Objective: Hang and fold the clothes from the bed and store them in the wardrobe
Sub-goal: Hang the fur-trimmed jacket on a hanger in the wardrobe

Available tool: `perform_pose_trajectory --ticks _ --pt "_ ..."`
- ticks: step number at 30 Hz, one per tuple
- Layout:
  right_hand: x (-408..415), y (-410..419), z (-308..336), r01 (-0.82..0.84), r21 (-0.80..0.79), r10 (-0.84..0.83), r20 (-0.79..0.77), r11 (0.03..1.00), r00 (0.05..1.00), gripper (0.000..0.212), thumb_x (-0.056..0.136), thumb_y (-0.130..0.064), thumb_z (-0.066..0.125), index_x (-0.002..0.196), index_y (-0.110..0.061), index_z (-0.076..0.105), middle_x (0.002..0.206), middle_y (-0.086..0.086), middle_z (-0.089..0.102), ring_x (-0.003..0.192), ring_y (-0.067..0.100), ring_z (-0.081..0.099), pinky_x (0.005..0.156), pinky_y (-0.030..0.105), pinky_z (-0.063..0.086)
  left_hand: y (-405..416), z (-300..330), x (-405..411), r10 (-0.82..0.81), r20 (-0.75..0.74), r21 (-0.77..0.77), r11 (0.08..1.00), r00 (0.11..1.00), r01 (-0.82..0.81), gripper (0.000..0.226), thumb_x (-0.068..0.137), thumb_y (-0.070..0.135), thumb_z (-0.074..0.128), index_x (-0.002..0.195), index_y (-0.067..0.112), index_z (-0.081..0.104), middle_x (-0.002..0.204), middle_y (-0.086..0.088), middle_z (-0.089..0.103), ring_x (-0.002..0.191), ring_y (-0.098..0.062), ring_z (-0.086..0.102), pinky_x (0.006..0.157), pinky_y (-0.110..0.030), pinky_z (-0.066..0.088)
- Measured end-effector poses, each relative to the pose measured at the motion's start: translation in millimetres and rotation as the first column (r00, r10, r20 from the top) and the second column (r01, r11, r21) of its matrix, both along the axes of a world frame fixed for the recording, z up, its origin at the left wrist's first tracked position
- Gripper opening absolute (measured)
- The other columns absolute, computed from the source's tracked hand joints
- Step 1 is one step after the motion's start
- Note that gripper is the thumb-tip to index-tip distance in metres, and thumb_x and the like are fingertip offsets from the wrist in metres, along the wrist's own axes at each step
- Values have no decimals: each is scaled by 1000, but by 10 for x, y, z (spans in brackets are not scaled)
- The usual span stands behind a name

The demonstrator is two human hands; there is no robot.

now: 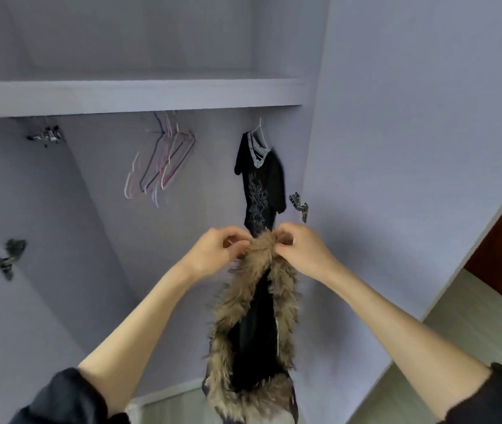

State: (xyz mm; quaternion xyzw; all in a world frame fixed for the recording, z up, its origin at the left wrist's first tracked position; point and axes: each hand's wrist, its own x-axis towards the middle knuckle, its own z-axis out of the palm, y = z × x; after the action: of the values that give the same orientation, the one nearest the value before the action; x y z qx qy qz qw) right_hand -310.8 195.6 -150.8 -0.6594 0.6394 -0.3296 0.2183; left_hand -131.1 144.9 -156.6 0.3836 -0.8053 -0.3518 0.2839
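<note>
A dark garment with a brown fur trim hangs down in front of the open wardrobe. My left hand pinches the top of the fur on the left, where a thin pale hanger wire shows. My right hand pinches the top of the fur on the right. Behind them a black printed T-shirt hangs on a white hanger from the rail area under the shelf. The garment's lower part runs out of view at the bottom.
Several empty wire hangers hang under the wardrobe shelf. The open door stands at the right, with a metal hinge on the right and others on the left wall. Pale floor lies lower right.
</note>
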Motion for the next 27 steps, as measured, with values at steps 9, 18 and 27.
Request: perform_pose_trajectory --ticks 9,18,27 --pt "563 -875 90 -129 -77 123 -72 989 990 9 86 -19 61 83 -24 54 68 -17 47 62 -3 45 49 10 28 -221 -634 449 211 89 105 970 973 -219 23 80 34 72 92 31 53 81 23 59 78 0 58 64 -3 41" --pt "627 -1814 -193 -19 -61 -5 -363 998 932 14 89 -13 55 103 -15 57 86 1 57 82 23 57 66 29 44 -1478 -613 1246 430 324 -155 903 843 -401 17 81 16 70 96 10 65 93 -4 67 88 -22 61 74 -27 45" --pt "808 -2786 -371 38 -50 -56 -432 998 900 15 88 -20 59 102 -16 56 83 3 57 87 30 61 61 28 39 -2326 -623 1743 566 466 -213 818 681 -534 18 89 7 54 103 5 64 108 -15 47 98 -36 56 83 -36 43"
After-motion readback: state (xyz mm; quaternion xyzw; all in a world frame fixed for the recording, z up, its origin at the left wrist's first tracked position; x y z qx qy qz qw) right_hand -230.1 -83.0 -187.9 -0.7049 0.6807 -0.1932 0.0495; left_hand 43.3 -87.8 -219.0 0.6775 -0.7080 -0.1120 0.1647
